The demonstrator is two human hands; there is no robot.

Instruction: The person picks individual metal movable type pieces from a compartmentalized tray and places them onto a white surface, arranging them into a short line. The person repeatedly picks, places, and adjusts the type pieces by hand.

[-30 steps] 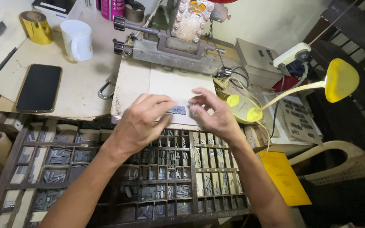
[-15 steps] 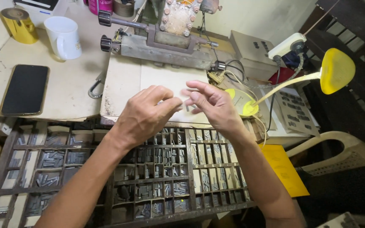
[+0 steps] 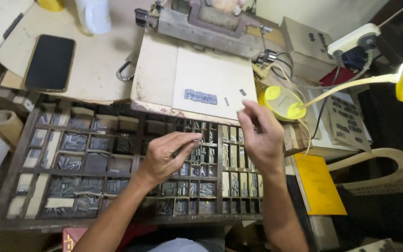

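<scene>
Left hand [image 3: 166,156]: fingers curled, pinching a small grey metal type piece [image 3: 197,140] over the compartmented wooden type case [image 3: 19,154]. Right hand [image 3: 260,137]: at 3 o'clock, half-open, holding nothing visible. Set grey type block [image 3: 200,96]: 12 o'clock, on pale card.

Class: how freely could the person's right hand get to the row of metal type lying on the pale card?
Probably freely: the right hand hovers open just below the row of metal type, with bare card between them and nothing standing in the way.
</scene>
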